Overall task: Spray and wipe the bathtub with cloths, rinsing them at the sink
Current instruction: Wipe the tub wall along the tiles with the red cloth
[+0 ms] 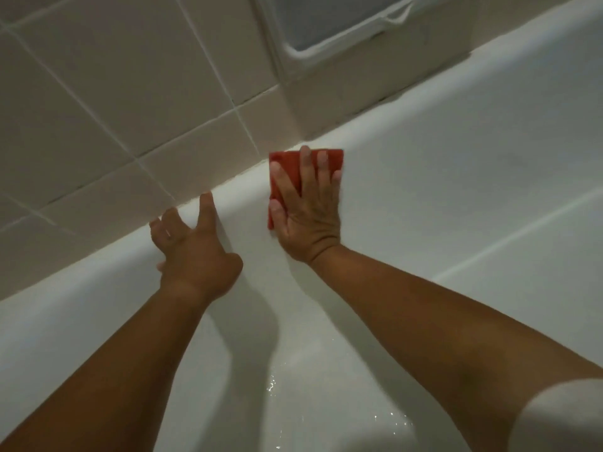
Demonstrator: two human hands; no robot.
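A folded red cloth [291,164] lies flat against the far inner wall of the white bathtub [440,177], just below its rim. My right hand [306,210] presses on the cloth with fingers spread and straight. My left hand [195,246] rests on the tub's far rim to the left of the cloth, fingers spread, holding nothing. Water drops glisten on the tub's inner surface near the bottom of the view.
A beige tiled wall [114,102] rises behind the tub's rim. A white-framed frosted window [326,24] sits in the wall at the upper right. A white sleeve [561,419] shows at the bottom right corner.
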